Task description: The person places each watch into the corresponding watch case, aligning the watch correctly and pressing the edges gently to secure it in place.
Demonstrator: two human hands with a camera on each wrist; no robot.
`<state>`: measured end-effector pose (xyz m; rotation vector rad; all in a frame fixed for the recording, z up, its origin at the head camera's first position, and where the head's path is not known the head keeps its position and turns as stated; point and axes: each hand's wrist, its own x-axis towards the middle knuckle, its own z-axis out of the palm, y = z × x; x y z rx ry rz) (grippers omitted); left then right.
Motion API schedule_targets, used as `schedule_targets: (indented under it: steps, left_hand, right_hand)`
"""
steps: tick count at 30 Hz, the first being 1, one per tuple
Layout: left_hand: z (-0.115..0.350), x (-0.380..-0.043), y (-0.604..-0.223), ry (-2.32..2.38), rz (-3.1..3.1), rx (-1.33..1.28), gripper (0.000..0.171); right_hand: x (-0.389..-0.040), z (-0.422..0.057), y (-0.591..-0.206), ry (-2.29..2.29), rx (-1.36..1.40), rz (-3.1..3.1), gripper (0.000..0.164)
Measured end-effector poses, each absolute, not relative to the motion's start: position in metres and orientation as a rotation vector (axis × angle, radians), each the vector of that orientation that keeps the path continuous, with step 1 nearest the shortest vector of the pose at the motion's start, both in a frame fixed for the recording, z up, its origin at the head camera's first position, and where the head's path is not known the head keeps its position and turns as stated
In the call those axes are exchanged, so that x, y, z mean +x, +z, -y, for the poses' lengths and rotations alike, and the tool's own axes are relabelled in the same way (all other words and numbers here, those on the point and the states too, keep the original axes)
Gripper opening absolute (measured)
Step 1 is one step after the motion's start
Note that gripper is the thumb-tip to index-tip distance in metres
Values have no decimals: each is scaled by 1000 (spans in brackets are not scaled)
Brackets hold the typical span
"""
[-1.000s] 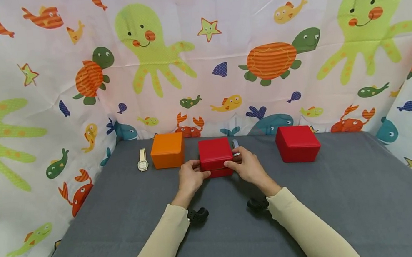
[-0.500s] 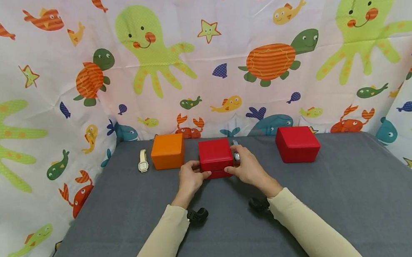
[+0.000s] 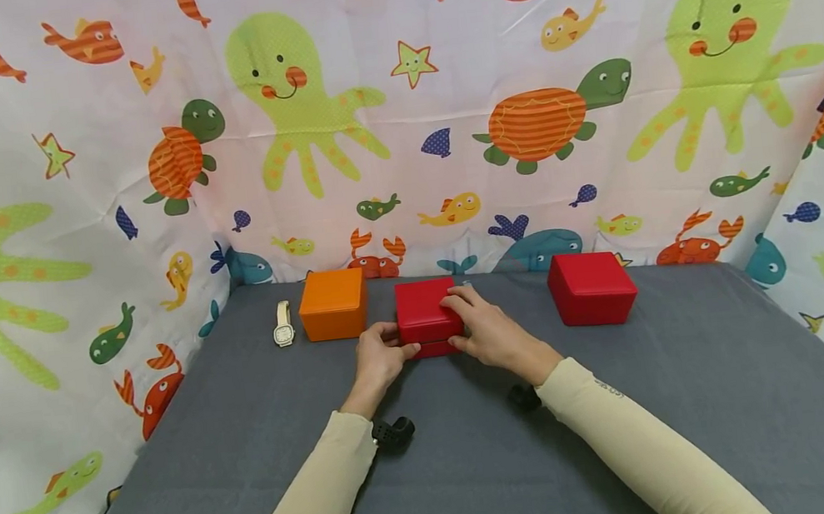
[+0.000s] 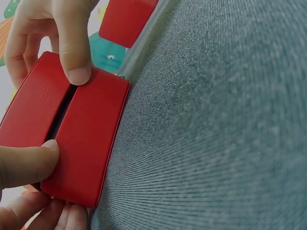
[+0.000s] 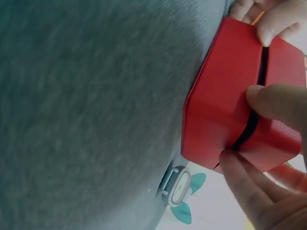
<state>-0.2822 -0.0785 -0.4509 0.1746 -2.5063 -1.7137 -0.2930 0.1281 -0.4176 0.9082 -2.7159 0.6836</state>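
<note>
A red box (image 3: pixel 420 306) sits on the grey cloth between my hands, a dark gap running between its lid and base. My left hand (image 3: pixel 379 358) grips its left front corner, the thumb (image 4: pixel 33 163) lying at the gap and the fingers curled around the side. From the right, my right hand (image 3: pixel 502 336) holds the box, thumb (image 5: pixel 273 101) at the gap on the front and fingers at the side, one reaching onto the lid in the head view. Close to the right side of the box lies a wristwatch (image 5: pixel 178 186), mostly hidden by my right hand in the head view.
An orange box (image 3: pixel 334 305) stands left of the red one, with a pale-strapped wristwatch (image 3: pixel 282 324) farther left. Another red box (image 3: pixel 592 288) stands to the right. Behind them hangs a white curtain (image 3: pixel 386 151) printed with sea animals.
My right hand's fingers have shifted up onto the lid's right edge, now covering most of the watch beside the box. The left hand keeps its grip; the box has stayed in place.
</note>
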Motion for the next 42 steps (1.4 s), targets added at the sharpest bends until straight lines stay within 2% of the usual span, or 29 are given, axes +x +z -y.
schedule_targets:
  steps: [15,28,42]
  left_hand:
    - [82,-282,-451,-1712,2526,176,46]
    - [79,-283,-451,-1719,2529,153,47]
    - [79,-282,-447,-1698,2541,153,47]
  right_hand:
    - [-300,-134,-420,534,1096,2589,56]
    - [-308,-141,-415,281,1301,2414,37]
    - [-321,-140,-380,479,1243,2685,40]
